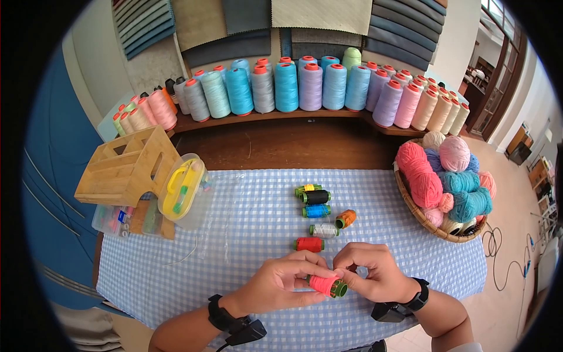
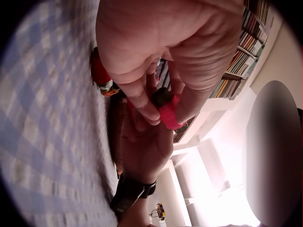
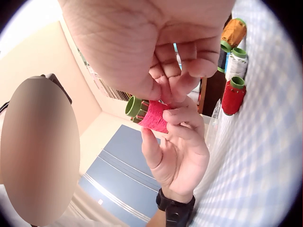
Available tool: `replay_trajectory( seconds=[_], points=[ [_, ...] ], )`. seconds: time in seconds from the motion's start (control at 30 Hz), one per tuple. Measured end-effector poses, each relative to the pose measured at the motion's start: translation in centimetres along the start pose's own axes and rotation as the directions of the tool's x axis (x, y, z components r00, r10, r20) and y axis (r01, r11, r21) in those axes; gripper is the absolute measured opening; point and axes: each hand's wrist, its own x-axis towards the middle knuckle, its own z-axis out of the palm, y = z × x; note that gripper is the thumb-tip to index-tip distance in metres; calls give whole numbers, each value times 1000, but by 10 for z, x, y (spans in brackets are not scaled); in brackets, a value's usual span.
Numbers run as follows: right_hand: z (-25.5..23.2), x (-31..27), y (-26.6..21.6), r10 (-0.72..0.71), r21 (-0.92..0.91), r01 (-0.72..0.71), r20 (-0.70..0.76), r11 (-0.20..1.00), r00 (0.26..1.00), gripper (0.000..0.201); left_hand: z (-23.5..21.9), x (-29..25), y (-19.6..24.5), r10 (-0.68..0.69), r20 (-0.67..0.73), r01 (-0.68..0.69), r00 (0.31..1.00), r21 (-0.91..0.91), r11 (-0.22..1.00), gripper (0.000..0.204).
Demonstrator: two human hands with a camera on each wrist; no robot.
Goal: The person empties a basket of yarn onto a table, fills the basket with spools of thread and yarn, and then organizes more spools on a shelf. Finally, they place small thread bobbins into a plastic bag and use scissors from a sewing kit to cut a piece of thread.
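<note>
A small spool of bright pink thread (image 1: pixel 324 285) with a green plastic core is held above the checked cloth. My left hand (image 1: pixel 272 286) grips it between thumb and fingers. My right hand (image 1: pixel 375 271) is at the spool's upper side; in the right wrist view its thumb and forefinger pinch at the pink winding (image 3: pixel 155 118). The green core end (image 3: pixel 134 106) sticks out past the thread. Just beyond the hands lie a red spool (image 1: pixel 309 244), a white spool (image 1: pixel 324 230) and an orange spool (image 1: pixel 346 219). Blue (image 1: pixel 316 211), black (image 1: pixel 316 196) and yellow spools (image 1: pixel 305 190) are farther back.
A wicker basket (image 1: pixel 431 230) of yarn balls stands at the right. On the left are a wooden organizer (image 1: pixel 114 182) and a clear box with a yellow lid (image 1: pixel 180 196). Large thread cones (image 1: pixel 287 88) line the shelf behind, below hanging fabric samples (image 1: pixel 319 14).
</note>
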Motion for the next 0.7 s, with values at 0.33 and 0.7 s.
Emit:
replay_trajectory(
  seconds=[0.33,0.7],
  points=[
    [2,0,3,3,-4,-3,-8,1000,1000,5,3,0,8,-80,-38,79,996,-29,996,42],
    [2,-1,1,3,0,-3,14,1000,1000,6,4,1,8,-266,-161,251,950,-109,962,48]
  ],
)
